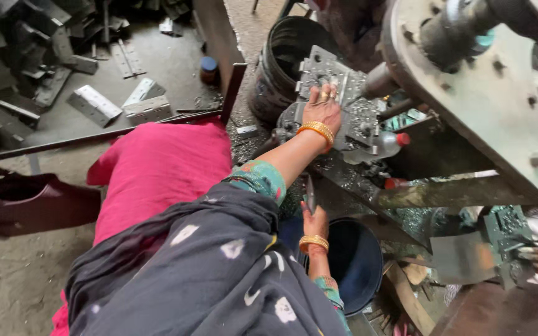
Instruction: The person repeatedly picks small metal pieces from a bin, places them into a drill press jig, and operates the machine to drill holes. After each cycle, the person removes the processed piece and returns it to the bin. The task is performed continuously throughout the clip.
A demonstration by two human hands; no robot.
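i see my left hand (322, 107) laid flat, fingers spread, on a grey perforated metal plate (337, 93) at the press bed, gripping nothing. my right hand (314, 221) sits lower, closed round a thin dark metal strip (310, 194), above a round black bucket (353, 258). folded steel hinges (94, 104) lie on the dusty floor, well apart.

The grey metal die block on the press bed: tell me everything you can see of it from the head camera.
The grey metal die block is a flat, roughly rectangular plate, dull and oily-looking, studded with holes and bolt heads and strewn with small metal scraps. It lies tilted in the view on the press bed, beside a black bucket. One hand, with gold bangles at the wrist, rests fingers spread on its top. A plastic bottle lies against its lower edge.
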